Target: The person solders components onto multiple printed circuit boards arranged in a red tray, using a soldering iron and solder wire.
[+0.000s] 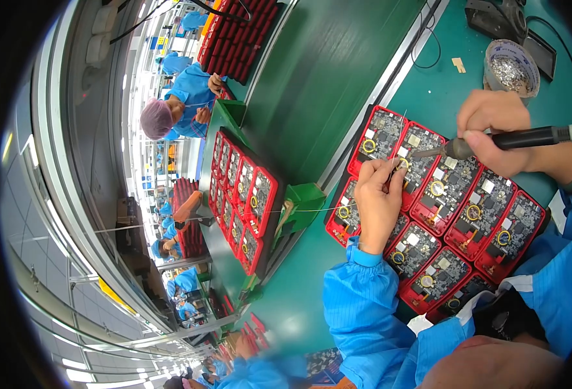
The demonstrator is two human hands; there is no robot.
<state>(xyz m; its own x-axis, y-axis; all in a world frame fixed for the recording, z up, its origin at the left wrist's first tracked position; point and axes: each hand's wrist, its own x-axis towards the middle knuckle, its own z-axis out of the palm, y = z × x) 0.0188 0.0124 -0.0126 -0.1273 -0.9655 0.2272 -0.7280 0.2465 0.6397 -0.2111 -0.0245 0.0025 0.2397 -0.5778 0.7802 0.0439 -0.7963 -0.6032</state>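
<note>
My right hand is closed around the black handle of a soldering iron. The iron's metal tip points left, over a circuit board in one of the red cases. My left hand pinches a thin silvery wire, likely solder, beside the tip; whether the tip touches the board or wire is too small to tell. Several such cases sit in rows in a dark tray, each with a green-grey board and a yellow ring. My left hand and sleeve cover some of them.
A tub of silvery scraps stands behind my right hand, near a dark stand. Left of me runs a green conveyor belt. Beyond it another tray of red cases rests by green blocks. A co-worker works across the belt.
</note>
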